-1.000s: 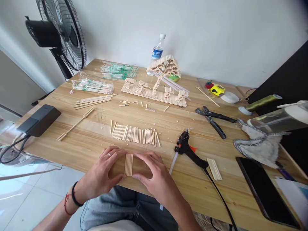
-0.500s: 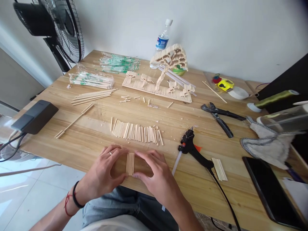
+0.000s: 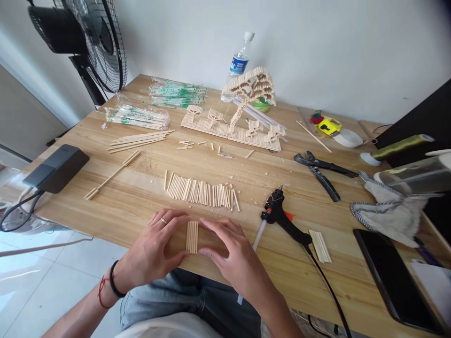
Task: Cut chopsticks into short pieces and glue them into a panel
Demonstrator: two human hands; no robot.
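A small flat panel of short wooden sticks (image 3: 192,236) lies near the front edge of the wooden table (image 3: 141,197). My left hand (image 3: 155,249) presses against its left side with thumb and fingers curled toward it. From the other side my right hand (image 3: 229,253) pinches it the same way, so the panel is squeezed between both hands. Just beyond lies a row of cut stick pieces (image 3: 200,193). A black hot glue gun (image 3: 282,218) rests to the right of my right hand.
A stick model with a tree (image 3: 243,110) stands at the back by a water bottle (image 3: 237,65). Wrapped chopsticks (image 3: 137,117), black pliers (image 3: 319,171), another stick panel (image 3: 320,246), a cloth (image 3: 387,211), a phone (image 3: 391,277) and a black adapter (image 3: 56,166) lie around. A fan (image 3: 84,42) stands left.
Both hands stay pressed on the stick panel. Only the view has shifted slightly; nothing on the table moved.
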